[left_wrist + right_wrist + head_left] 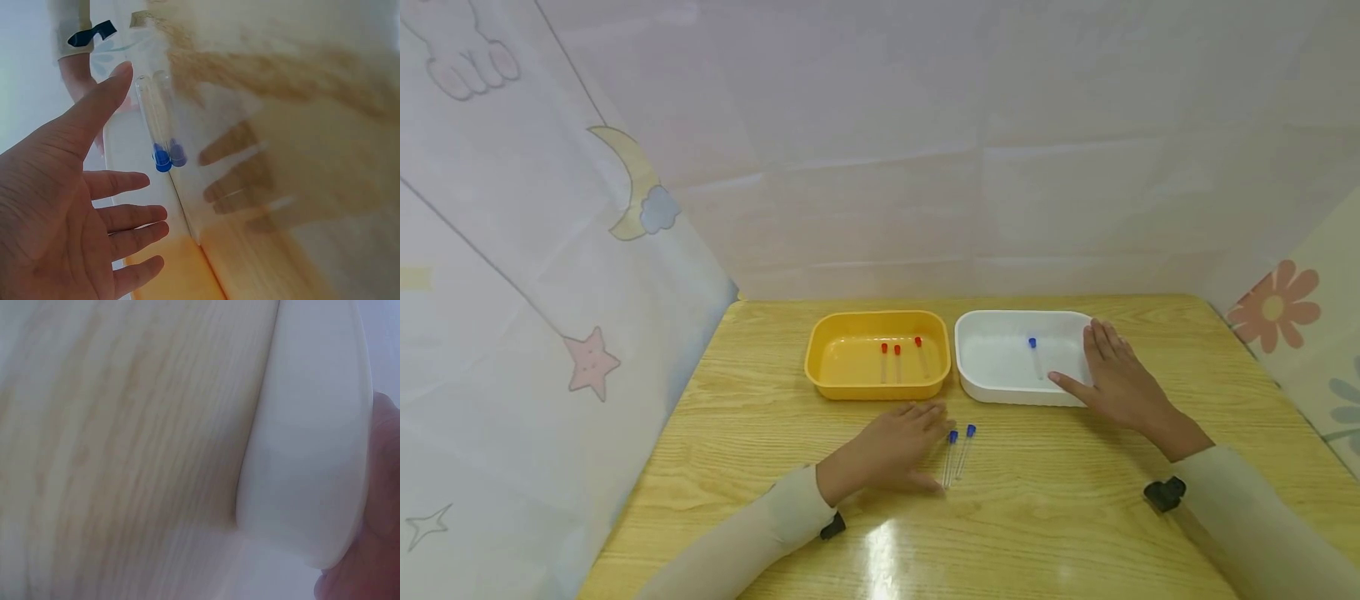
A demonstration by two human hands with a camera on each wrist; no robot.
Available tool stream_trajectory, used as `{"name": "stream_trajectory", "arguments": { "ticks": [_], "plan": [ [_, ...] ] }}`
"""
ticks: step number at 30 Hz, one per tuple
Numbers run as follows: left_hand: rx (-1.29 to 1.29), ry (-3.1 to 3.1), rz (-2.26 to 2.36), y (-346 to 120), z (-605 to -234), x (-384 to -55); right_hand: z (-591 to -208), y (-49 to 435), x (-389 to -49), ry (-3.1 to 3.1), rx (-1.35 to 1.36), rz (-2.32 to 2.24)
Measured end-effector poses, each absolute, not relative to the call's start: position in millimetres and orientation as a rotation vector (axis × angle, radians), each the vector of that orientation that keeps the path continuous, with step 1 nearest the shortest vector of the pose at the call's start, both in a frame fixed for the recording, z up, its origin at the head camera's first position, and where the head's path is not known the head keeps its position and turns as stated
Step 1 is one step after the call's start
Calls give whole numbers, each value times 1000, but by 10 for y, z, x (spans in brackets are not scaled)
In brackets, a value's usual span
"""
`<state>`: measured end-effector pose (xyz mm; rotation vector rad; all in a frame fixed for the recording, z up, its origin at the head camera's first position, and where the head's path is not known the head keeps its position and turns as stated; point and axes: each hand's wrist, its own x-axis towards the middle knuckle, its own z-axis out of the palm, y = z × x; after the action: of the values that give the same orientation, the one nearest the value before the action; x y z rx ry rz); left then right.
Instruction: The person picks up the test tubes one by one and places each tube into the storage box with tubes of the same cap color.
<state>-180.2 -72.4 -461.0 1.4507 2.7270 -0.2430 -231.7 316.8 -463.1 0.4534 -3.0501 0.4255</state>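
Note:
On the table in front of the trays lie two clear test tubes with blue caps. My left hand is just to their left, fingers extended and thumb apart. In the left wrist view, a blue-capped tube shows beyond the fingertips, and the palm holds nothing. My right hand rests over the right end of the white tray with its fingers straight and thumb spread. The right wrist view shows that tray's outer wall with part of the hand at its rim.
Inside the white tray lies one blue-capped tube. A yellow tray stands close to its left, with three red-capped tubes in it. Behind the wooden table hangs a pale backdrop.

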Motion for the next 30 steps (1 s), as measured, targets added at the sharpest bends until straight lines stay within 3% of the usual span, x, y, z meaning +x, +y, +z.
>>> {"name": "stream_trajectory", "arguments": {
  "ticks": [30],
  "plan": [
    [1377,2746,-437,-565,-4643,-1779,-4661,3178,-2325,-3047,454,424]
  ]
}}
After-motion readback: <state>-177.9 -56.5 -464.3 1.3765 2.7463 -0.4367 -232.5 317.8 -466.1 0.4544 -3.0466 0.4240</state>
